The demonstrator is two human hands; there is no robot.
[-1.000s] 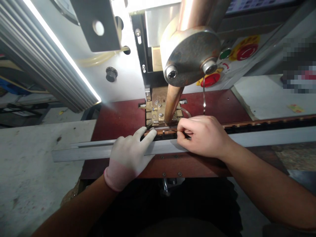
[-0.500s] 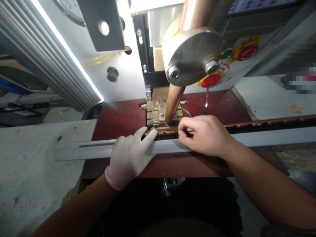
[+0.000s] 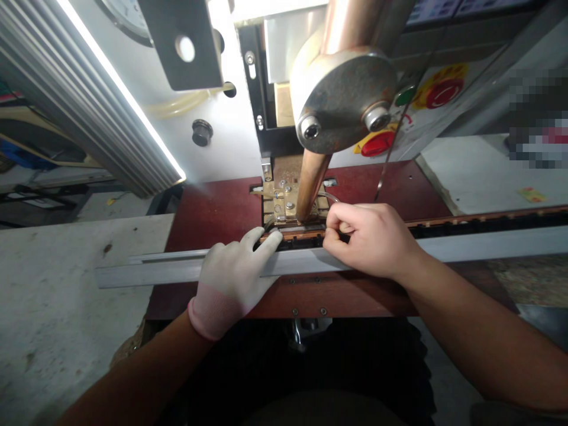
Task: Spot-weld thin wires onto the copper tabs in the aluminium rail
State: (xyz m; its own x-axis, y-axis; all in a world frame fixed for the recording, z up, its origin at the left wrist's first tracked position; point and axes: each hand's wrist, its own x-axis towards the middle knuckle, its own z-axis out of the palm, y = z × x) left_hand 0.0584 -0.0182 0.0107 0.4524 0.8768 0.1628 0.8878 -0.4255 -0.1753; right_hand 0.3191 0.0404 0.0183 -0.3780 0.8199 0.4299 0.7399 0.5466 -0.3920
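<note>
My left hand, in a white glove, lies over a grey metal rail. Its visible fingertips grip the copper strip that runs along black parts behind the rail; the other fingers are hidden. My bare right hand is closed in a pinch just right of the brass fixture. A thin metal wire rises from behind this hand, apparently held in it, though the grip itself is hidden. Between the hands, a copper-coloured rod comes down from above onto the fixture.
A round steel clamp with bolts hangs over the work. Red knobs on yellow plates sit on the machine panel. At left is a lit lamp bar. The dark red base plate lies beneath, and a pale bench stands at left.
My right hand has shifted slightly right, its fingertips drawing away from the fixture. The thin wire's upper part has swung right. My left hand stays in place.
</note>
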